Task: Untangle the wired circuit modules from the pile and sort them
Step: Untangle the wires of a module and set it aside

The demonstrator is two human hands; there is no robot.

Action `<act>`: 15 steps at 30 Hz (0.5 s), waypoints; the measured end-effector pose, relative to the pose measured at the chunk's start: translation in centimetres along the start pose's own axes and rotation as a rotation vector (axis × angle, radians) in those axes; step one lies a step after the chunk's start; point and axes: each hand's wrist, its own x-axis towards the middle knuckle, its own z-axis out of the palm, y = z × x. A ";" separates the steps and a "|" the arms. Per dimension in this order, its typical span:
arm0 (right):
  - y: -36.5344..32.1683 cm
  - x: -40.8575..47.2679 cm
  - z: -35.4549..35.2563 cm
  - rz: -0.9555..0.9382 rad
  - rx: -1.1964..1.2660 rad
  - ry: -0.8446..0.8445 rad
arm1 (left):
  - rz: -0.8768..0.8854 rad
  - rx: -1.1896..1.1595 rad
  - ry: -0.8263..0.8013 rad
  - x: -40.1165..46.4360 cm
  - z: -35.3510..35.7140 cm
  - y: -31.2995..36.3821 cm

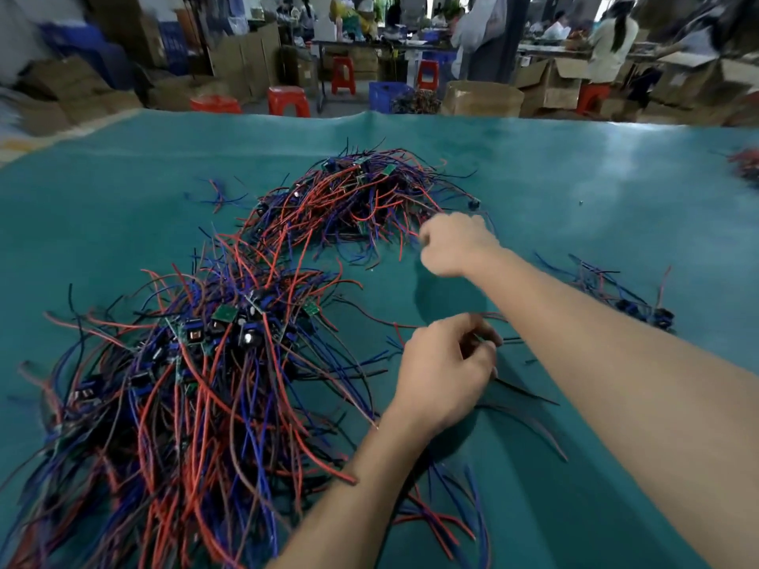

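Observation:
A big tangle of red, blue and black wires with small green circuit modules [193, 363] covers the left of the teal table [595, 178]. A second, smaller pile [361, 195] lies farther back at the centre. My right hand [454, 244] reaches to that far pile's right edge, its curled fingers pinching wires there. My left hand [445, 371] is nearer, fingers curled round a small module whose dark wires trail to the right. A few separated modules [640, 310] lie at the right.
Loose wire ends lie near the front edge below my left arm. Another small red wire bundle [745, 164] sits at the far right edge. Behind the table are red stools, cardboard boxes, blue crates and people at benches.

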 end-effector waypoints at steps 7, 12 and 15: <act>4.6 0.6 1.7 0.110 0.174 0.080 | 0.020 0.040 0.003 0.1 0.0 -0.2; 7.0 -0.4 0.3 0.172 0.441 0.250 | 0.009 0.012 0.013 0.2 0.0 -0.3; 8.0 -3.4 -0.5 0.161 0.763 0.306 | -0.013 -0.063 0.055 0.3 0.1 -0.4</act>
